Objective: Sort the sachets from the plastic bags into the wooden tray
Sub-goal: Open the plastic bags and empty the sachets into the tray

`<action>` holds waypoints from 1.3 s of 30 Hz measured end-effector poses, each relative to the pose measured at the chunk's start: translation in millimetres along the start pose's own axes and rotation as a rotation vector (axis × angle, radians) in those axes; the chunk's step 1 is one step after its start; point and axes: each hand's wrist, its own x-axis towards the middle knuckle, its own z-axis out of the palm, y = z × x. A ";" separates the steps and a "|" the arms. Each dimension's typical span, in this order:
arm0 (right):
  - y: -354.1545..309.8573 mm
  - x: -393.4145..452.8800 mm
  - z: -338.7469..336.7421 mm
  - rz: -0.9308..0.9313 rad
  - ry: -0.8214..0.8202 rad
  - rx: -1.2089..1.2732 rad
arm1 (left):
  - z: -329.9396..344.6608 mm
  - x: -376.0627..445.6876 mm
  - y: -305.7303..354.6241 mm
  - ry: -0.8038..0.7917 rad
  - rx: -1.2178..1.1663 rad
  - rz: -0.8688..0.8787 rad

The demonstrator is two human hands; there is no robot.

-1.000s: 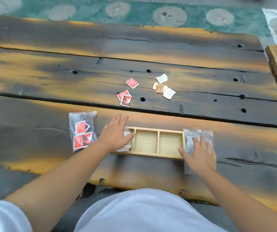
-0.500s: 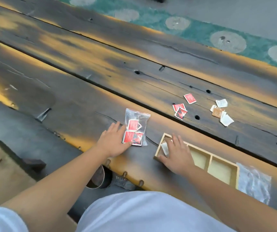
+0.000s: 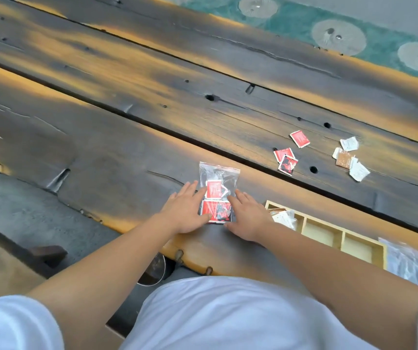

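Both hands lie flat on the clear plastic bag (image 3: pixel 218 190) of red sachets (image 3: pixel 214 189), which sits on the dark plank table (image 3: pixel 106 152) just left of the wooden tray (image 3: pixel 340 237). The left hand (image 3: pixel 186 210) covers the bag's left edge with fingers straight and spread, and the right hand (image 3: pixel 247 218) presses the right edge the same way, so neither is gripping anything. The step in hand looks like opening this bag, and it would go best by pinning the near end with one hand and working the zip strip at the far end apart with the other (flat palms alone will only slide it). The tray's left compartment already holds white sachets (image 3: pixel 283 218), while the middle and right ones look bare, so the red ones likely want the middle. A second, seemingly emptied bag (image 3: pixel 407 263) lies against the tray's right end. The bag sits near the table's near edge, so any tipping out should be directed away from it. Loose red sachets (image 3: pixel 286 159) and loose white sachets (image 3: pixel 354 157) lie well apart on the far right plank, and there is open room to the far left.
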 end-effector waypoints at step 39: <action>32.5 158.9 -31.8 -0.054 -0.032 -0.038 | -19.8 149.1 -12.3 -0.012 0.384 0.127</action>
